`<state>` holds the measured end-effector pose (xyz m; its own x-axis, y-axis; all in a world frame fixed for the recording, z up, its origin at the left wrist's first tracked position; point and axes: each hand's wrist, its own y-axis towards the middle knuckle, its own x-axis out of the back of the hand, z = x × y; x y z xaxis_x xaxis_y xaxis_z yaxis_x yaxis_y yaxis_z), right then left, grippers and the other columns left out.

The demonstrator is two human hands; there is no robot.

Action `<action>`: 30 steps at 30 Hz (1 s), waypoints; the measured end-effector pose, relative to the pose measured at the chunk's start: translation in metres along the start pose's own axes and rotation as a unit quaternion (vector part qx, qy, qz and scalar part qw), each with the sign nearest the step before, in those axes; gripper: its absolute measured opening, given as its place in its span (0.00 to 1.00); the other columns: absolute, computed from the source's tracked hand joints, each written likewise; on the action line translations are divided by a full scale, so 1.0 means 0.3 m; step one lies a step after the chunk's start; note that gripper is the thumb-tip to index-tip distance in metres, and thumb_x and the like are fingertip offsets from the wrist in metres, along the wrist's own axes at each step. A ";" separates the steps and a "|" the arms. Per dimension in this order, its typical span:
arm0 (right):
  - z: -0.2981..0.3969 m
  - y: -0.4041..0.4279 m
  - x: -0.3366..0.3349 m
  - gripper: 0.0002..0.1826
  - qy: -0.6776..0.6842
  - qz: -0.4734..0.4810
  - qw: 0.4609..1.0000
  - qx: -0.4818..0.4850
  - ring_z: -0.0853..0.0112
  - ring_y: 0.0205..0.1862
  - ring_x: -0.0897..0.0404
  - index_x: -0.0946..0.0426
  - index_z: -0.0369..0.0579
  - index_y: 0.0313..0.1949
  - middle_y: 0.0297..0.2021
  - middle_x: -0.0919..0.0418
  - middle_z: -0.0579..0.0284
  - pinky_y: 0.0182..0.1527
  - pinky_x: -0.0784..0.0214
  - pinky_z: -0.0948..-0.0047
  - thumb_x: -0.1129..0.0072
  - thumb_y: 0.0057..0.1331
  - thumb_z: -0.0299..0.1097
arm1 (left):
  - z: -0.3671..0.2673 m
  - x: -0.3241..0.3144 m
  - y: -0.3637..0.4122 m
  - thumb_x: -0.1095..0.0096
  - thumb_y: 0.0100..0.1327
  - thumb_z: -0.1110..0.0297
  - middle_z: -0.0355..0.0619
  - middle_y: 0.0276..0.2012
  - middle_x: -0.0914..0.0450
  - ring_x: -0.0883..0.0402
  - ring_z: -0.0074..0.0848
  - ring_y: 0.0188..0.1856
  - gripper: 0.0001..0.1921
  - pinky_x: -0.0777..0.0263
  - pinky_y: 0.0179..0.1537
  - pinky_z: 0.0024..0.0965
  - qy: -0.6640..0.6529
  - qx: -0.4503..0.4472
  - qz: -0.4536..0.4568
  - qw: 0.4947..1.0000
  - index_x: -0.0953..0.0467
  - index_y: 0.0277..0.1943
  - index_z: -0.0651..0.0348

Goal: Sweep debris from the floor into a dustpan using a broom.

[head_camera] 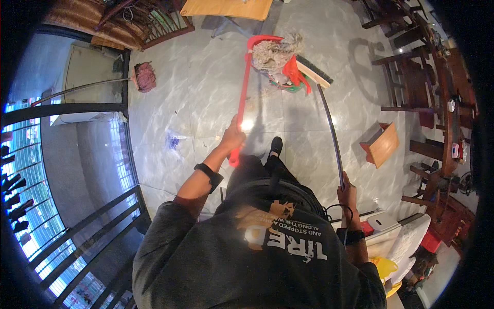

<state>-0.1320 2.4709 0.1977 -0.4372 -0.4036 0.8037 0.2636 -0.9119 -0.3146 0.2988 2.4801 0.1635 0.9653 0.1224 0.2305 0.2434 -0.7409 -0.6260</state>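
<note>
My left hand (232, 136) is closed around the handle of a red long-handled dustpan (243, 89). The pan end lies ahead on the floor, heaped with grey fluffy waste (268, 56), a red plastic piece (295, 72) and something green. My right hand (347, 189) grips the dark pole of a push broom (332, 125). Its head (314, 71), a pale block with dark bristles, rests on the floor against the right side of the heap.
A pink mop head (145, 77) lies by the door frame at left. Crumpled clear plastic (174, 142) is on the tiles. A small wooden stool (382, 145) stands at right, near wooden chairs (409, 83). A wooden-topped table (227, 8) is ahead.
</note>
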 end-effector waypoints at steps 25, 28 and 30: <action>-0.028 0.047 0.124 0.32 -0.093 0.046 0.994 -0.036 0.51 0.26 0.29 0.42 0.51 0.51 0.23 0.29 0.44 0.28 0.36 0.59 0.55 0.42 0.20 | -0.216 -0.009 -0.107 0.53 0.46 0.77 0.52 0.16 0.32 0.30 0.35 0.18 0.32 0.35 0.24 0.30 0.209 -0.114 -0.102 0.966 0.51 0.57 0.54; -0.040 0.045 0.139 0.32 -0.109 0.049 0.992 -0.037 0.51 0.26 0.29 0.43 0.51 0.52 0.22 0.29 0.44 0.27 0.36 0.59 0.55 0.42 0.20 | -0.253 0.019 -0.177 0.55 0.44 0.78 0.60 0.21 0.29 0.28 0.48 0.26 0.32 0.35 0.30 0.41 0.239 -0.108 -0.085 0.961 0.51 0.57 0.57; -0.054 0.043 0.148 0.32 -0.125 0.056 0.990 -0.033 0.51 0.25 0.29 0.44 0.50 0.52 0.23 0.30 0.44 0.27 0.36 0.59 0.55 0.43 0.20 | -0.239 0.001 -0.166 0.55 0.44 0.78 0.58 0.19 0.30 0.28 0.44 0.23 0.33 0.34 0.27 0.37 0.253 -0.141 -0.091 0.953 0.52 0.57 0.56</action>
<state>-0.1621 2.4401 0.2212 -0.1801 -0.4790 0.8591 0.2377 -0.8687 -0.4346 0.2803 2.4697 0.2481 0.7234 -0.0157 0.6902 0.2983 -0.8945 -0.3329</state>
